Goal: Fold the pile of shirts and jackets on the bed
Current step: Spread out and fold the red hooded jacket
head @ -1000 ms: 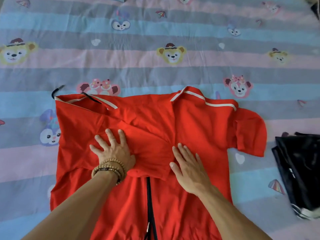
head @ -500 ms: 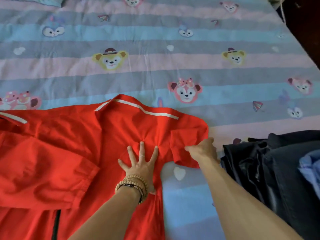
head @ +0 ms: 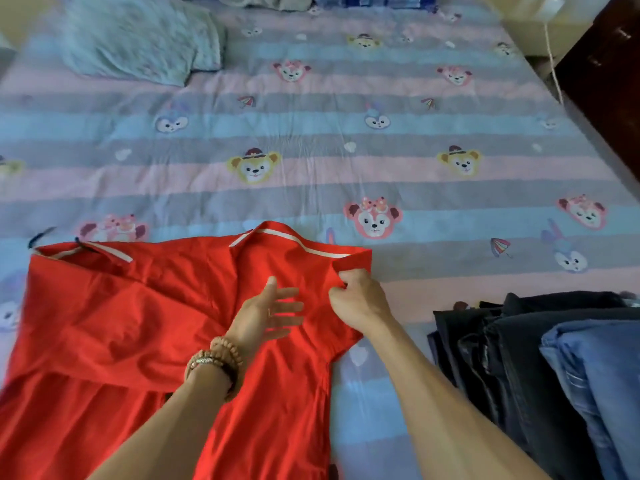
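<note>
Right short sleeve of the red cotton shirt with white-trimmed collar (head: 166, 323) now folded inward over the body; half a second ago still spread out flat toward the dark garments. Right hand (head: 356, 299) pinching the sleeve fabric at the shoulder fold, fingers curled on the cloth. Left hand (head: 268, 311), beaded bracelets (head: 216, 360) at the wrist, lifted from its earlier flat press, fingers now straight and spread just above or lightly on the chest area; contact not certain. Left sleeve already lying across the body. Judgement: both sleeves in, lengthwise fold of the body next. Shirt located at the near left part of the bed, hem running off the near edge. Bed covered by a pastel striped sheet with cartoon bear prints (head: 346, 133). Stack of dark and blue denim garments (head: 540, 368) at the near right corner. Pale teal fuzzy blanket (head: 138, 39) at the far left corner. Dark wooden furniture (head: 602, 64) beyond the right edge.
</note>
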A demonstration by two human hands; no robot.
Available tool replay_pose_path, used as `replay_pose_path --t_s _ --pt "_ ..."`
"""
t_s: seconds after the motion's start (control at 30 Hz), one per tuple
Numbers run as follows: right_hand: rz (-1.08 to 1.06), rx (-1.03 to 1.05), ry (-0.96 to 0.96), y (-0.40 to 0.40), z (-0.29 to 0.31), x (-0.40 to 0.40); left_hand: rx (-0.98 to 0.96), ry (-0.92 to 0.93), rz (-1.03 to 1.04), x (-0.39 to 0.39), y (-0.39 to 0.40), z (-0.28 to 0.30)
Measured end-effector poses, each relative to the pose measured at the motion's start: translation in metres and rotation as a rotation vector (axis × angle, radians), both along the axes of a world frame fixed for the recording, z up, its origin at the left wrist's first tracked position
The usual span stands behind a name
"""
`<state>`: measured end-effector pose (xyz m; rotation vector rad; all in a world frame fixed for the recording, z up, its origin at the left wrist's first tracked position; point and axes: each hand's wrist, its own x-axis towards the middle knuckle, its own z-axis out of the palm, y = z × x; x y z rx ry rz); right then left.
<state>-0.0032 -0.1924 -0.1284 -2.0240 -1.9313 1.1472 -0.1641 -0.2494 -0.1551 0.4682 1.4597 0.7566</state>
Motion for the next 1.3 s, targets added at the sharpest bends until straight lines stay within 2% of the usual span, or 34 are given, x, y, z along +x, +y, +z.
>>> replay_pose_path --t_s 0.07,0.17,0.23,0.3,0.37,0.43,0.5,0.57,0.63,0.7,0.73,0.77,0.83,0.9,0.93,1.0,1.07,1.13,1.17,1.3 --pt "0.133 -0.07 0.006 -0.011 0.003 -0.047 -0.028 -0.09 0.16 -0.03 -0.021 0.01" --pt "0.28 -0.11 0.043 -0.027 0.0 -0.119 -0.05 -0.098 0.333 -0.091 -0.052 0.015" --pt "0.366 -0.216 0.204 -0.042 -0.002 -0.166 -0.077 -0.04 0.44 -0.132 -0.078 0.01" --pt "0.297 -0.431 0.449 -0.052 -0.006 -0.193 -0.129 0.029 0.486 -0.159 -0.099 -0.001" --pt "0.117 -0.505 0.48 -0.055 -0.023 -0.205 -0.198 0.184 0.421 -0.174 -0.117 -0.013" --pt "0.083 -0.287 0.262 -0.055 -0.047 -0.198 -0.239 0.356 0.286 -0.174 -0.128 -0.029" --pt "0.149 -0.207 0.085 -0.057 -0.065 -0.177 -0.256 0.553 0.158 -0.163 -0.132 -0.047" --pt "0.213 -0.178 -0.017 -0.062 -0.081 -0.16 -0.217 0.737 0.168 -0.161 -0.129 -0.057" --pt "0.212 -0.01 -0.1 -0.059 -0.097 -0.145 -0.124 0.808 0.259 -0.169 -0.124 -0.066" --pt "0.169 0.181 -0.214 -0.045 -0.107 -0.132 -0.149 0.91 0.225 -0.179 -0.12 -0.074" --pt "0.146 0.251 -0.274 -0.036 -0.11 -0.126 -0.194 1.032 0.161 -0.18 -0.12 -0.074" --pt "0.121 0.321 -0.308 -0.025 -0.111 -0.121 -0.169 1.17 0.089 -0.177 -0.12 -0.076" --pt "0.179 0.471 -0.331 -0.003 -0.116 -0.111 0.098 1.322 -0.074 -0.156 -0.118 -0.078" --pt "0.416 0.584 -0.362 0.018 -0.125 -0.104 0.322 1.35 -0.319 -0.118 -0.107 -0.088" --pt "0.533 0.629 -0.353 0.027 -0.128 -0.107 0.32 1.315 -0.446 -0.101 -0.099 -0.091" --pt "0.715 0.667 -0.303 0.041 -0.134 -0.119 0.213 1.274 -0.567 -0.078 -0.077 -0.1" --pt "0.92 0.656 -0.266 0.045 -0.149 -0.118 0.06 1.223 -0.587 -0.07 -0.06 -0.121" --pt "1.097 0.655 -0.286 0.047 -0.177 -0.095 -0.011 1.239 -0.597 -0.066 -0.055 -0.14" --pt "1.106 0.65 -0.323 0.05 -0.19 -0.078 -0.03 1.239 -0.601 -0.068 -0.054 -0.146" --pt "0.792 0.609 -0.475 0.078 -0.209 -0.061 -0.071 1.222 -0.607 -0.067 -0.053 -0.149"
